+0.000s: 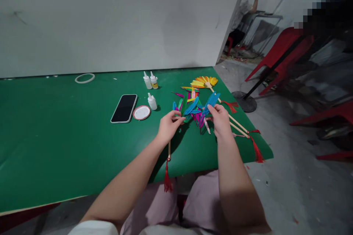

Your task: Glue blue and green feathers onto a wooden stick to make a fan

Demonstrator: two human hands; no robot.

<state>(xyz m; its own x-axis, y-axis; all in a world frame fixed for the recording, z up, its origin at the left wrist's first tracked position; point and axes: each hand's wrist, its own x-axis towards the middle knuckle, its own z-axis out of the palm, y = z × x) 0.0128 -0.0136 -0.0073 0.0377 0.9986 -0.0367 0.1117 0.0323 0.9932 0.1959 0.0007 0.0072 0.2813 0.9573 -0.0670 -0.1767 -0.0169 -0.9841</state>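
Note:
My left hand [169,126] is closed in a pinch, fingertips beside a green feather [184,105]; what they grip is hidden. Below that hand, a wooden handle [169,150] sticks out, and its red tassel [167,180] hangs over the table's front edge. Between the thumb and fingers of my right hand [220,120] is a blue feather [211,102]. A loose pile of blue, magenta, green and pink feathers [196,112] lies between my hands. Behind it, a fan of yellow and orange feathers [205,82] rests on its wooden stick.
On the green table [68,147] are a phone [124,108], a small red-rimmed dish [141,112], several white squeeze bottles [152,102] and a pale ring [85,78]. Two wooden handles [239,125] with red tassels lie right. A white panel [110,18] stands behind; red chairs [286,57] and people are beyond.

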